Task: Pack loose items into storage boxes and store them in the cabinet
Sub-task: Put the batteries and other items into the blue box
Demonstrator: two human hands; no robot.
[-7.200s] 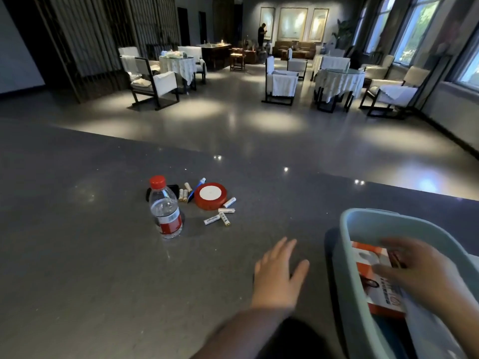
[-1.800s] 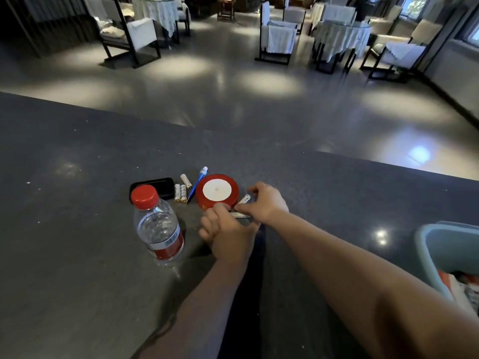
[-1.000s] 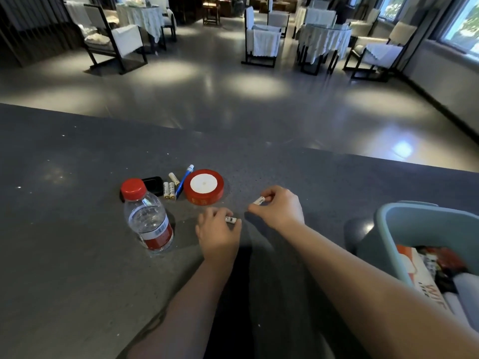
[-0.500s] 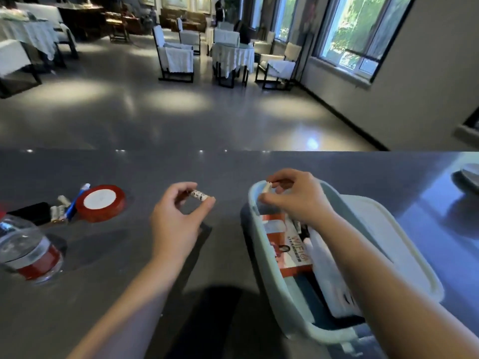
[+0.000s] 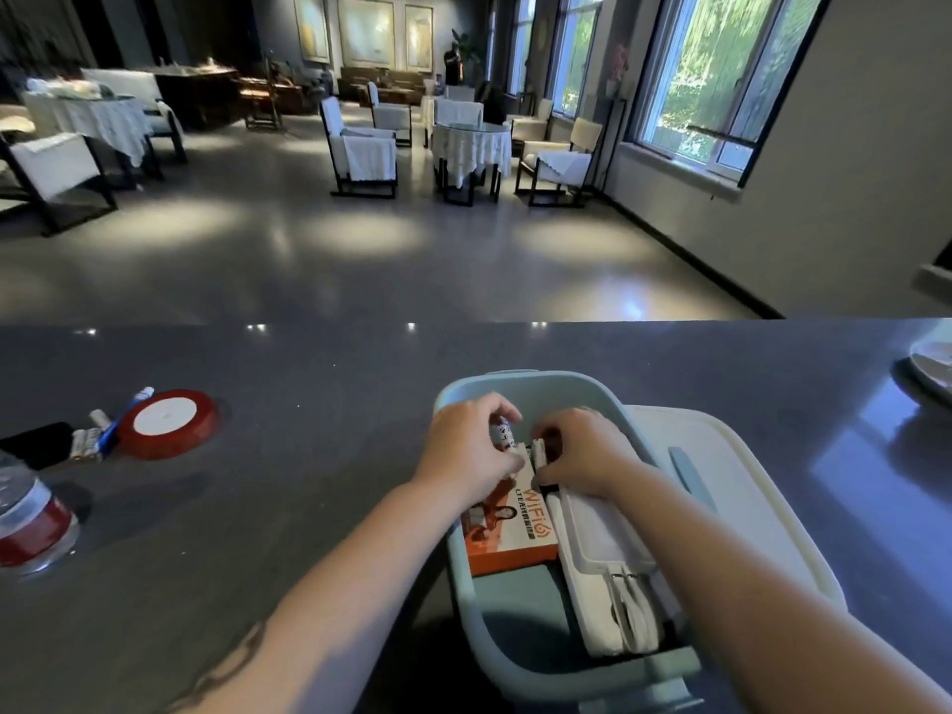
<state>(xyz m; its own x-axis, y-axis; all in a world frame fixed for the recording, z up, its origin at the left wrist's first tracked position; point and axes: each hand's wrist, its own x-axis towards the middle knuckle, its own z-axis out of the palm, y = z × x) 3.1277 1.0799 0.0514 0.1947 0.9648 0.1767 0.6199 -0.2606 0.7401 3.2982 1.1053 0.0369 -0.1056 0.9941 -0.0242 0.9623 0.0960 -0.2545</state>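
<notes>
A pale blue storage box (image 5: 466, 584) stands on the dark counter with its white lid (image 5: 742, 507) lying at its right side. Inside lie an orange box printed "WiFi" (image 5: 510, 533) and a white flat device (image 5: 602, 559). Both hands are inside the box at its far end. My left hand (image 5: 471, 448) has its fingers curled round small white batteries (image 5: 504, 436). My right hand (image 5: 584, 453) has curled fingers pinching a small white item over the contents; what it holds is mostly hidden.
On the counter at the left lie a red ribbon spool (image 5: 167, 422), a blue pen (image 5: 121, 420), more batteries (image 5: 87, 440), a black object (image 5: 33, 445) and a red-labelled water bottle (image 5: 28, 523). A dish (image 5: 935, 363) sits at the far right edge.
Both hands carried batteries from the pile by the spool over to the box and have now dropped inside it. The view swung right, away from the bottle.
</notes>
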